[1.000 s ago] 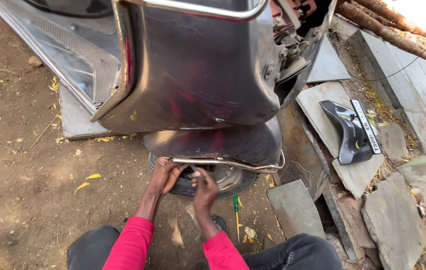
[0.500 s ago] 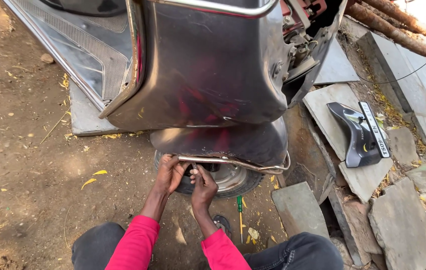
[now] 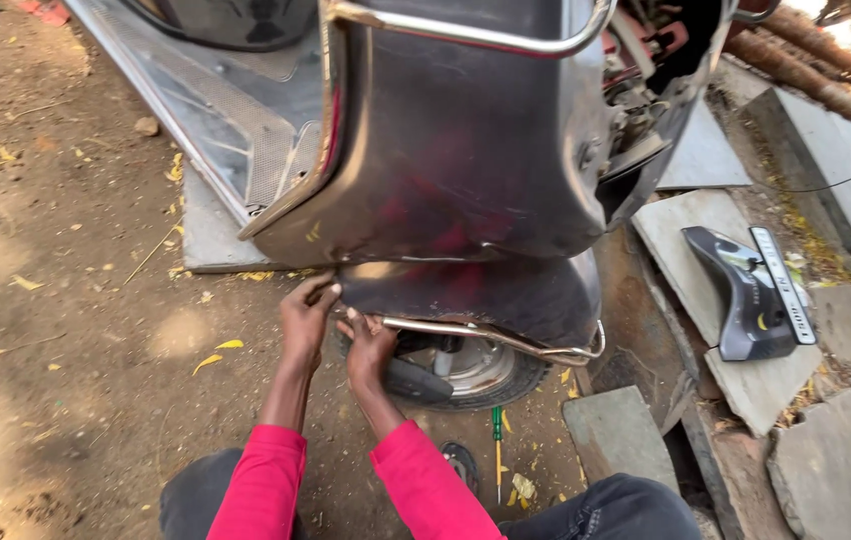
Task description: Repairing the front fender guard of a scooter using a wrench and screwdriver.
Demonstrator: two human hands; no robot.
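scooter body (image 3: 466,150) dark grey | sleeves (image 3: 426,490) pink | screwdriver (image 3: 496,440) green

A green-handled screwdriver (image 3: 496,450) lies on the dirt; a detached grey panel (image 3: 746,295) rests on stone slabs (image 3: 691,225).

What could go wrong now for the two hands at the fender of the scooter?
1. Both the left hand and right hand press by the fender edge and chrome guard; fingers might get pinched or cut.
2. The screwdriver lies on the dirt near the knees; it could be knelt on.
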